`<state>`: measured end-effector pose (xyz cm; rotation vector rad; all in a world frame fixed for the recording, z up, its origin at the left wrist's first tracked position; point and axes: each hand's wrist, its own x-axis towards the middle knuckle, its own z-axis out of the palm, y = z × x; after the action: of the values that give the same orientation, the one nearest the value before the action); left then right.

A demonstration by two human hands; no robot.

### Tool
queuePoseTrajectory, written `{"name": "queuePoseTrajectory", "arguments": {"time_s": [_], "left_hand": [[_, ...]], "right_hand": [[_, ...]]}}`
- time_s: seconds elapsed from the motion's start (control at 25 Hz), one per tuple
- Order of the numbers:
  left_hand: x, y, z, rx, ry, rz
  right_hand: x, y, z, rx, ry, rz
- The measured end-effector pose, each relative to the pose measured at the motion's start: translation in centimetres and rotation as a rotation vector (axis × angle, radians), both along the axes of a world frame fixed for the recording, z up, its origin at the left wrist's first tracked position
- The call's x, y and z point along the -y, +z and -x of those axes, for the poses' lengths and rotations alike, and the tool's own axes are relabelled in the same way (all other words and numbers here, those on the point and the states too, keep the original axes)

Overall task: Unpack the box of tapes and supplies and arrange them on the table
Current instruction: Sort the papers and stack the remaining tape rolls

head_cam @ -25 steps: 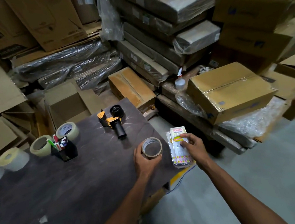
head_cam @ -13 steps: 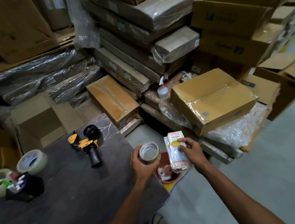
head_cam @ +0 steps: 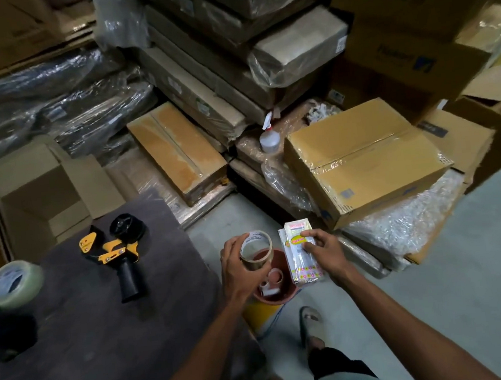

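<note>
Head view shows, at the left edge of the table (head_cam: 110, 338), a clear tape roll (head_cam: 13, 284) and below it a dark holder (head_cam: 7, 337), blurred and partly cut off. Near the far corner lies the dispenser (head_cam: 115, 256), yellow and black, handle toward the person.

The left hand (head_cam: 240, 274) has its fingers curled round a brown tape roll (head_cam: 256, 250). The right hand (head_cam: 324, 251) pinches a white packet (head_cam: 302, 255), fingers on its front. A second ago both hands were over the right edge of the table; now they are past that edge, over a reddish pot (head_cam: 277, 289) that stands below on something yellow. The view has also turned right, so most of the left table is gone from sight.

I judge that these two things are not yet placed on the table, so this step must still be done.

Inside the pot I see pale roll cores, but the left hand covers part of it. The print on the packet is too small to read. The box of the task I cannot identify among the many cartons.
</note>
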<state>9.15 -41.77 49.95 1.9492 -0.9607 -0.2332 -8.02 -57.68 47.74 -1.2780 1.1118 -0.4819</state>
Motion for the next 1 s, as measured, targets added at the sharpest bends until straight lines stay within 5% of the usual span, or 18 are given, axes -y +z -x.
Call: {"name": "queuePoseTrajectory", "arguments": {"time_s": [0.68, 1.0], "left_hand": [[6.6, -6.4, 2.2, -0.216, 0.186, -0.262], [7.6, -15.4, 1.9, -0.337, 0.323, -0.300]], "right_hand": [[9.4, -7.5, -3.2, -0.237, 0.267, -0.017], [10.3, -15.3, -4.3, -0.347, 0.318, 0.034]]}}
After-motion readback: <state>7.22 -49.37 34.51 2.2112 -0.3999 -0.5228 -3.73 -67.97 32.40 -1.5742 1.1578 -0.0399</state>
